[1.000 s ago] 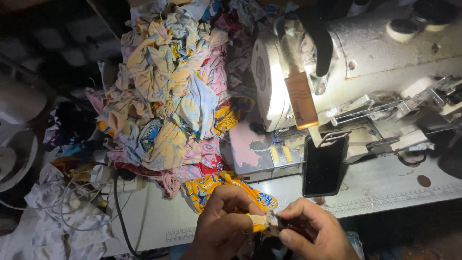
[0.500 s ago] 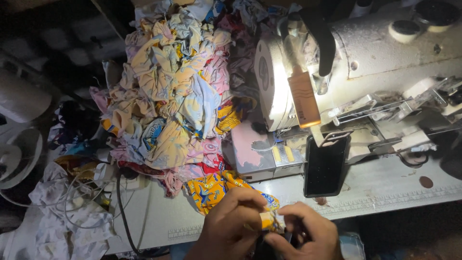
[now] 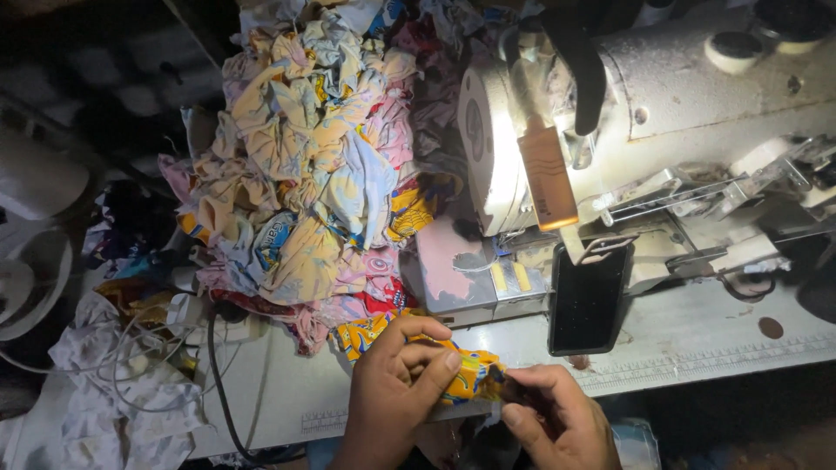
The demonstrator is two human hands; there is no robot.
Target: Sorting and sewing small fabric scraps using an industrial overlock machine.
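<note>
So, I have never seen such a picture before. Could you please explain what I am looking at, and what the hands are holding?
The camera sits on a person's head and looks down at their work table. The big white machine is a sewing machine. A heap of cloth scraps lies to its left, and a dark phone leans below it. The left hand and right hand together hold a small yellow printed cloth between the fingers.

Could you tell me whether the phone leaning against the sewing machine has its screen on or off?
Off: the phone shows a uniformly black screen.
</note>
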